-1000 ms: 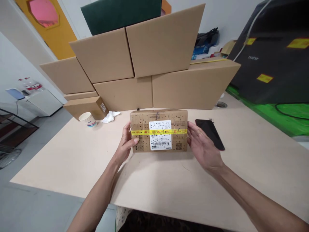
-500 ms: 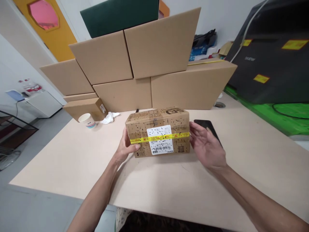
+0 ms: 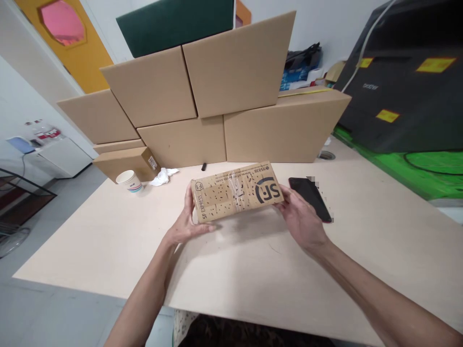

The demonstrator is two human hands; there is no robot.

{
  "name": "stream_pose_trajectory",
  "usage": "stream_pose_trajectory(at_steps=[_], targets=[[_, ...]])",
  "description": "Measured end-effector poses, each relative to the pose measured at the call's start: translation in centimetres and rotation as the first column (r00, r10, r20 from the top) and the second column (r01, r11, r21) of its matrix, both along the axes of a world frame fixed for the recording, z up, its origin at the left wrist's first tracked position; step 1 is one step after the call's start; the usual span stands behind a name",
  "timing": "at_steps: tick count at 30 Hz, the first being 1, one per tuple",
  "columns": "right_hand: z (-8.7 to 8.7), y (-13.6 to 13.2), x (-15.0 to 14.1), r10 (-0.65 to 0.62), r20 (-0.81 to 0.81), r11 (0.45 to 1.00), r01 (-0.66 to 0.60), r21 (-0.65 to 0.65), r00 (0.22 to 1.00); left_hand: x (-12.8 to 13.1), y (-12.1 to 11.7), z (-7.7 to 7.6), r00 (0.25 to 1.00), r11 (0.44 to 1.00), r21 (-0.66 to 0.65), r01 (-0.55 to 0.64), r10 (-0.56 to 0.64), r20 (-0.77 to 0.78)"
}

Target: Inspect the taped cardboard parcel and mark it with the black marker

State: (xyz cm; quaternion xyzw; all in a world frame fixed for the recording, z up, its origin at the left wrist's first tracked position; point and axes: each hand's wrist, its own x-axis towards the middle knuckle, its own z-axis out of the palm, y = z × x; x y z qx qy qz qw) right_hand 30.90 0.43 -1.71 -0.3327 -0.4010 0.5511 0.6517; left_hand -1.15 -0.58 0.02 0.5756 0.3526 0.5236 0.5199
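A brown cardboard box [image 3: 237,193] with black SF EXPRESS print, dark specks and a strip of clear tape is held between both hands over the table. At its left end, my left hand [image 3: 186,221] grips the box, the thumb stretched along its lower edge. My right hand [image 3: 302,217] holds the right end, its fingertips partly hidden at the corner. Just beyond the right hand lies a black phone [image 3: 310,198] on the tabletop. Behind the box is a small black object [image 3: 204,166].
Large cardboard boxes [image 3: 240,62] are stacked along the back, with a dark green box [image 3: 177,26] on top. A paper cup [image 3: 130,182] and crumpled tissue [image 3: 163,176] stand at the left. A black machine [image 3: 408,96] on green fills the right. The table [image 3: 90,236] ends in front.
The box has turned between my hands: its labelled face with yellow tape has gone out of sight, and the SF-printed face now shows. My right hand has moved slightly left.
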Motion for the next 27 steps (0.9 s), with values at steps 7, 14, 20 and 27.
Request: stream_pose_trajectory(at_steps=[7, 14, 20, 27], targets=[[0.4, -0.7, -0.1, 0.023, 0.031, 0.998, -0.025, 0.056, 0.999, 1.2, 0.0, 2.7, 0.954, 0.968, -0.202, -0.151, 0.197, 0.227], [0.5, -1.7, -0.3, 0.065, 0.047, 0.975, -0.073, 0.208, 0.997, 1.3, 0.6, 2.6, 0.851, 0.894, -0.29, -0.341, 0.425, 0.309], [0.1, -1.6, -0.3, 0.097, 0.094, 0.987, -0.109, 0.122, 0.991, 1.4, 0.6, 1.6, 0.876, 0.917, -0.236, -0.322, 0.383, 0.293], [0.0, -1.3, -0.7, 0.108, 0.091, 0.994, -0.107, -0.021, 0.99, 2.3, 0.1, 1.9, 0.945, 0.888, -0.403, -0.222, 0.298, 0.138]])
